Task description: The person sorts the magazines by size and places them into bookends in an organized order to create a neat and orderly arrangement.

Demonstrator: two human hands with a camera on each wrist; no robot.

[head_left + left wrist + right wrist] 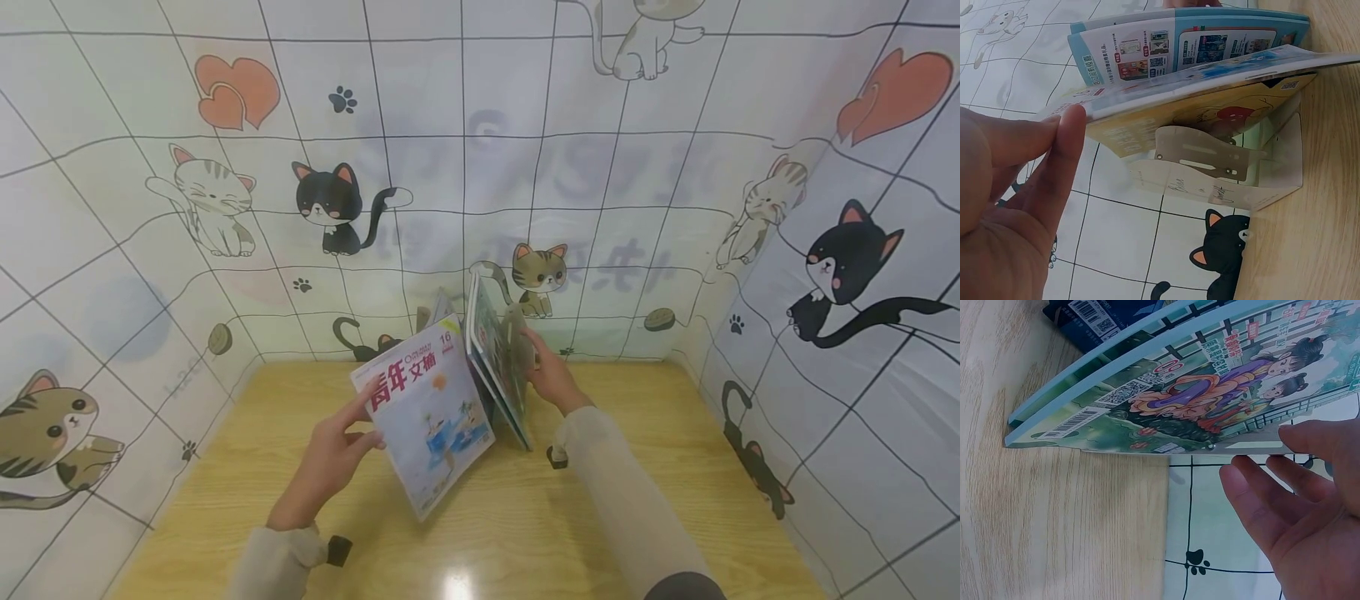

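Note:
My left hand pinches the left edge of a white magazine with a red title and a blue picture, which leans tilted. Beside it, a bookend with slotted panels stands on the table. My right hand grips the bookend's right panel, thumb on the inner side and fingers outside, as the right wrist view shows. Against that panel lean green comic-style magazines with light-blue spines. A yellow-covered book is behind the white magazine, partly hidden. A dark blue book shows only its barcode corner.
The wooden table carries the bookend near its back edge. White cat-patterned sheeting rises at the back and both sides. Small black blocks hang at both wrists.

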